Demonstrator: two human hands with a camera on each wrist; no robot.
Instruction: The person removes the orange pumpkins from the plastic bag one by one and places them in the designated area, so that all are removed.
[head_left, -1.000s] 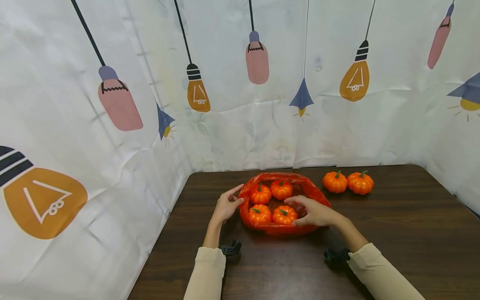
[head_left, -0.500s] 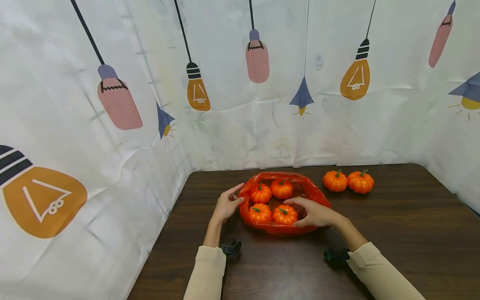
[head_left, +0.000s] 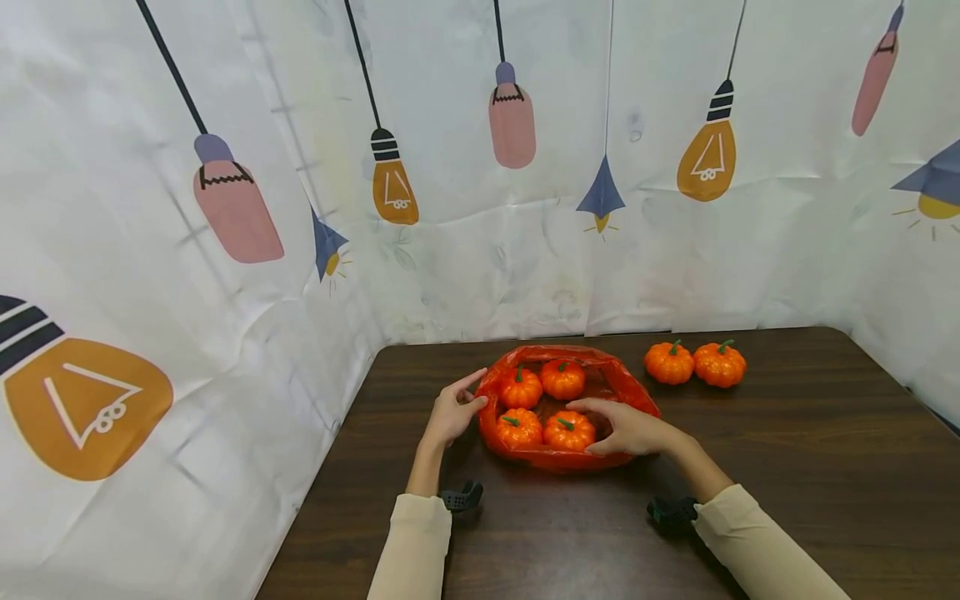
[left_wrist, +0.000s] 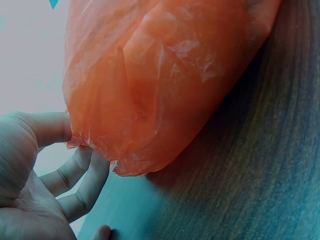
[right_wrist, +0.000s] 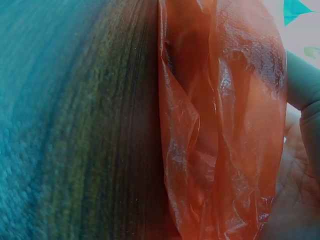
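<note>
Now, the left hand [head_left: 450, 413] pinches the bag [head_left: 555, 461]; whether the right hand [head_left: 628, 425] grips a pumpkin [head_left: 567, 432] is unclear.

No text, label, brand, number or sign is showing legibly in the head view or either wrist view; the wall covering [head_left: 465, 283] is bearing only printed pictures of hanging lamps [head_left: 512, 127] and bulbs [head_left: 395, 190].

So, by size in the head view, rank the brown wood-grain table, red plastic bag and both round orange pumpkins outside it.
1. Brown wood-grain table
2. Red plastic bag
3. Left orange pumpkin, right orange pumpkin: too alike to rank
</note>
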